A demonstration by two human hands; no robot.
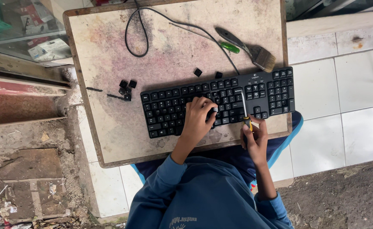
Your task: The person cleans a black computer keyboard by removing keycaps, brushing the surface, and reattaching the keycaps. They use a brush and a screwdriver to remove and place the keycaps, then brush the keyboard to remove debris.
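Note:
A black keyboard (220,101) lies on a worn wooden board (110,131), its cable looping off the far edge. My left hand (198,119) rests on the middle keys, fingers curled over them. My right hand (254,138) grips a screwdriver (244,106) with a yellow and black handle; its metal shaft points up across the keys toward the top row. Several loose black keycaps (126,88) sit in a cluster left of the keyboard, and two more keycaps (198,72) lie just above it.
A paintbrush (258,54) and a green-handled screwdriver (229,47) lie above the keyboard's right end. White floor tiles (343,97) spread to the right. Dirt and broken concrete (29,169) lie to the left. A cluttered glass surface (29,34) is at top left.

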